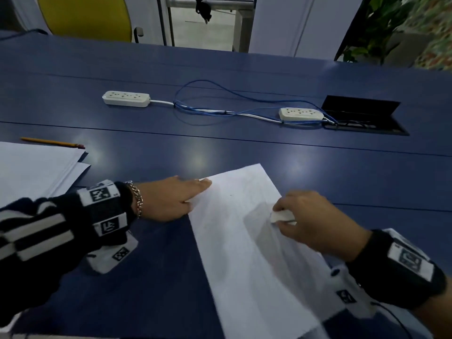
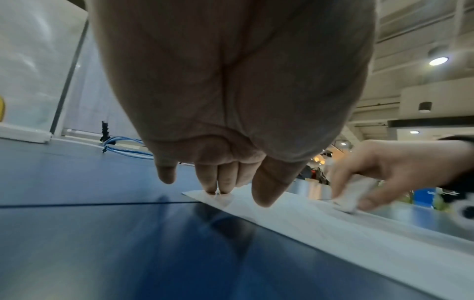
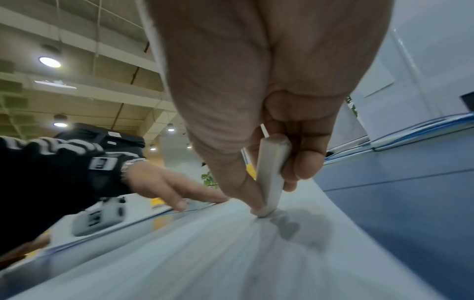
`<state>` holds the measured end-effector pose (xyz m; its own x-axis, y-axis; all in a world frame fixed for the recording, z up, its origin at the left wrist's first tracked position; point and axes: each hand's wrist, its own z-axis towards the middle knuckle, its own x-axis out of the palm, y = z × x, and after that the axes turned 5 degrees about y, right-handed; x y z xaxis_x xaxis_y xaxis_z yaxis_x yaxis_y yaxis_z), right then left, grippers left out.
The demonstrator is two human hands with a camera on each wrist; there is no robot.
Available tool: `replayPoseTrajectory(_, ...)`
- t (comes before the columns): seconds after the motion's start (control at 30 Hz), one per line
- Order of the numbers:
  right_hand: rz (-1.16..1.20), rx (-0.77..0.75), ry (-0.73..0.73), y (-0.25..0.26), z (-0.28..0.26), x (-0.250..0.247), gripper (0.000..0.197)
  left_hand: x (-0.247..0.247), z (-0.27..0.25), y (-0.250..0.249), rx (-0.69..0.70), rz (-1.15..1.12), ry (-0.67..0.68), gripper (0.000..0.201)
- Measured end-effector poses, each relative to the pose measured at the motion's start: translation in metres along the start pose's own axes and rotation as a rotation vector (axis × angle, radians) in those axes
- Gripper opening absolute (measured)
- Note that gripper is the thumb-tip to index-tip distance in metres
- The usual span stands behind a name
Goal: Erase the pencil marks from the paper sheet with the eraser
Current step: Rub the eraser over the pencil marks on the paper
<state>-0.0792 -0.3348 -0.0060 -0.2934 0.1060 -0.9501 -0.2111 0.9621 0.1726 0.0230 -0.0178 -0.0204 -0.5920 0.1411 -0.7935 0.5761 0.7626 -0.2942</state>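
A white paper sheet (image 1: 244, 241) lies slanted on the blue table (image 1: 244, 148). My left hand (image 1: 171, 199) lies flat, its straight fingers pressing the sheet's far left corner (image 2: 218, 196). My right hand (image 1: 310, 221) pinches a white eraser (image 1: 281, 216) between thumb and fingers, with its lower end on the paper near the right edge. In the right wrist view the eraser (image 3: 271, 172) stands nearly upright, its tip touching the blurred sheet (image 3: 205, 253). In the left wrist view the right hand (image 2: 384, 168) holds the eraser (image 2: 354, 192). Pencil marks are too faint to make out.
A stack of white paper (image 1: 31, 167) lies at the left with a yellow pencil (image 1: 52, 142) behind it. Two white power strips (image 1: 126, 99) (image 1: 300, 114), blue cables (image 1: 220, 106) and an open cable hatch (image 1: 362, 116) sit farther back. A yellow chair (image 1: 85, 15) stands beyond the table.
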Motion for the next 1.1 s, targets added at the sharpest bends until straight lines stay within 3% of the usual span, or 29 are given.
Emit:
replayPoseTrajectory(0.23,-0.059,-0.003,0.051,-0.010,0.022,-0.017,0.031,0.030,-0.033,-0.017,0.033,0.145,-0.141,0.077)
replayPoseTrajectory(0.37,-0.021,-0.077,-0.036,0.008,0.031,-0.027,0.028,0.017,-0.019,-0.015,0.053,0.116,-0.206,0.088)
replayPoseTrajectory(0.5,0.047,-0.246,-0.039,0.047,0.050,-0.024,0.031,-0.001,0.009,-0.009,0.004,0.148,-0.025,0.112)
replayPoseTrajectory(0.6,-0.007,-0.224,-0.042,0.060,0.069,-0.015,0.033,-0.003,0.020,-0.008,-0.020,0.140,0.070,0.116)
replayPoseTrajectory(0.67,-0.025,-0.229,-0.045,0.065,0.069,-0.007,0.032,-0.001,0.024,-0.005,-0.041,0.122,0.082,0.116)
replayPoseTrajectory(0.83,-0.096,-0.477,0.127,0.077,0.043,0.010,0.019,0.001,0.027,0.001,-0.069,0.140,0.094,0.122)
replayPoseTrajectory(0.97,-0.066,-0.377,0.024,0.061,0.061,0.004,0.026,0.000,0.026,0.002,-0.048,0.103,0.081,0.118)
replayPoseTrajectory(1.1,-0.068,-0.372,0.064,0.058,0.059,0.004,0.033,0.007,0.017,0.010,-0.022,0.068,0.006,0.110)
